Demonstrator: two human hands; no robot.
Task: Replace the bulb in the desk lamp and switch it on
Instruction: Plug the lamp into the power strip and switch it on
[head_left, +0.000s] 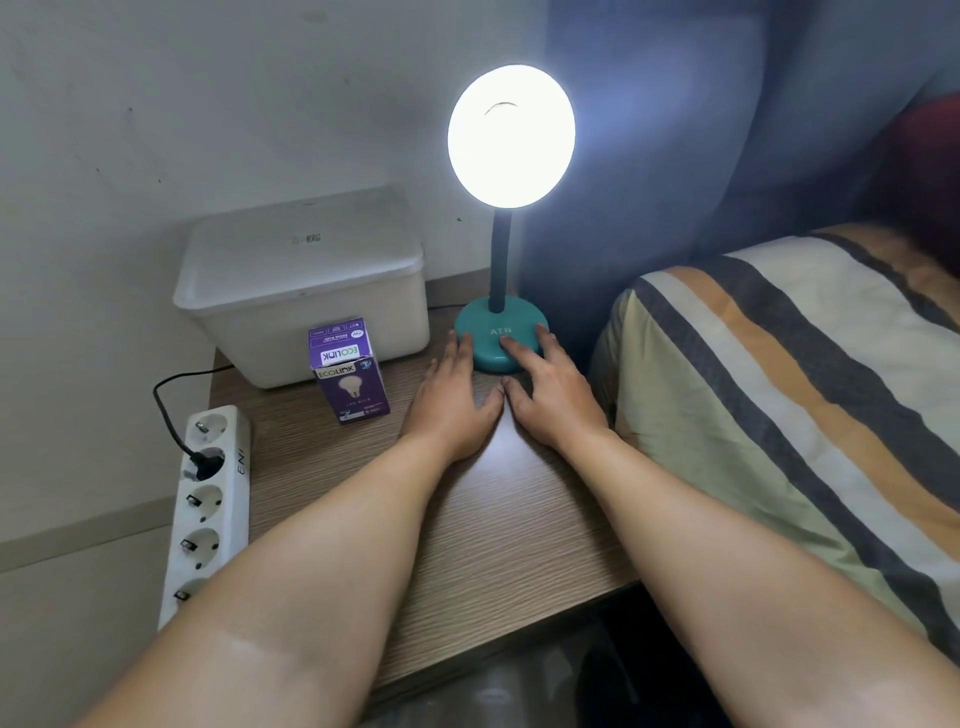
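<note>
Both hands (452, 400) (553, 395) open, flat, fingertips touching teal lamp base (493, 345); shade (511, 136) glowing white

1. The lit lamp head (511, 136) is blown out to pure white, with a bluish halo spilling onto the curtain (649, 156).
2. The rest of the room is dim and grey.
3. Wide-angle distortion stretches the forearms at the bottom edge.
4. Fine detail looks soft and slightly smeared.
</note>
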